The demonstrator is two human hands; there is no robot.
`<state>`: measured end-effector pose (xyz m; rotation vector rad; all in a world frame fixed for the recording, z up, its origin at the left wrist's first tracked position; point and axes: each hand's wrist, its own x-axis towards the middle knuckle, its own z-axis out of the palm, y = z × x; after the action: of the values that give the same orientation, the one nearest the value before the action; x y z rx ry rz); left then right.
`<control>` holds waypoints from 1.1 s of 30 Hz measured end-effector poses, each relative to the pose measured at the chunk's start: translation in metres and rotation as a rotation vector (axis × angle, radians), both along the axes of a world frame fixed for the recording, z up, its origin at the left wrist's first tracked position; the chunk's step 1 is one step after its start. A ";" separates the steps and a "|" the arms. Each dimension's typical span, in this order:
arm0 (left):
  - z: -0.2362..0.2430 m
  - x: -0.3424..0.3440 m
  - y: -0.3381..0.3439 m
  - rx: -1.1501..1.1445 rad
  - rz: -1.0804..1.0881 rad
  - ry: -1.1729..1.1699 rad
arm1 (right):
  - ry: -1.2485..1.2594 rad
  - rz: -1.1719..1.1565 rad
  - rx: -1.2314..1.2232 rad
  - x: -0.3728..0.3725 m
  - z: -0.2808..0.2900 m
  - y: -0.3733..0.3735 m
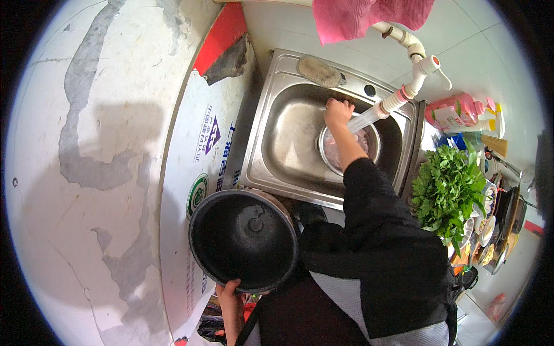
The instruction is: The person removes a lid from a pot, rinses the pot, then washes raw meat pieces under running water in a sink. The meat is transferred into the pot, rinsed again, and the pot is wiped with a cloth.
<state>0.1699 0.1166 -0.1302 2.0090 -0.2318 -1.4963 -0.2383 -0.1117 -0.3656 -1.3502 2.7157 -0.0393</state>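
Observation:
In the head view, my left hand [231, 300] grips the rim of a large black pot [228, 236], tilted with its inside facing up. My right hand [339, 115] reaches into the steel sink [283, 138], its fingers curled at the far rim of a round steel bowl [328, 158]. Pinkish pieces [356, 144] lie in the bowl under water running from a white pipe tap [386, 104]. My arm hides part of the bowl. An oval brush or pad [320, 71] rests on the sink's back ledge.
Leafy greens [447, 196], pink and clear bottles [456, 112], dishes and utensils crowd the counter at the right. A pink cloth [366, 17] hangs above the pipe. A white board panel [190, 144] and a patched wall [86, 219] stand at the left.

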 end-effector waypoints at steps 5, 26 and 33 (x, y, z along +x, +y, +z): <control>-0.006 0.004 0.002 0.025 -0.049 -0.052 | -0.400 -0.200 -0.559 0.005 0.008 0.063; -0.003 -0.003 -0.001 0.003 -0.181 -0.017 | -0.140 0.489 0.231 0.002 -0.014 0.116; -0.003 -0.002 0.001 0.001 -0.193 -0.028 | -0.135 0.377 0.111 0.011 0.008 0.143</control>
<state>0.1675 0.1180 -0.1336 2.0572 -0.4476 -1.5856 -0.2277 0.0310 -0.3577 -1.7290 2.2792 0.0491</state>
